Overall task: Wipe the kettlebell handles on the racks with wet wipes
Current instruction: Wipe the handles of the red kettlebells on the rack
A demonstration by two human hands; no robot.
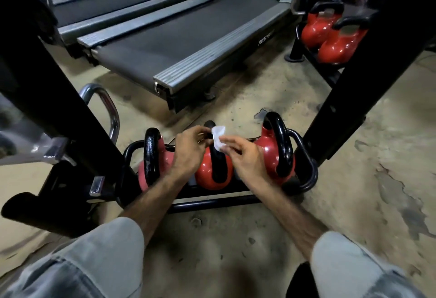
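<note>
The person is crouching at the low rack (236, 199), which is carrying three red kettlebells side by side just above the floor. Both hands are working at the middle kettlebell (213, 175), whose black handle (215, 158) is running away from the viewer, up and over the red body toward the treadmill (188, 45). The wet wipe (218, 138) is sitting on the far upper part of that handle, directly ahead of both hands and roughly midway between them. The right hand (243, 153) is pinching the wipe's near edge, its grip narrow on the cloth; the left hand (188, 146) is curling its fingers at the wipe's left side against the handle, though whether that grip is closing on the wipe or on the bar cannot be told. In judgement, the coming stroke is needing to follow the handle's long axis. The left kettlebell (152, 158) and the right kettlebell (276, 149) are standing just beside, their handles flanking the wrists. A black rack upright (70, 120) is crowding the left forearm. Further red kettlebells (330, 35) are waiting on another rack, well apart.
</note>
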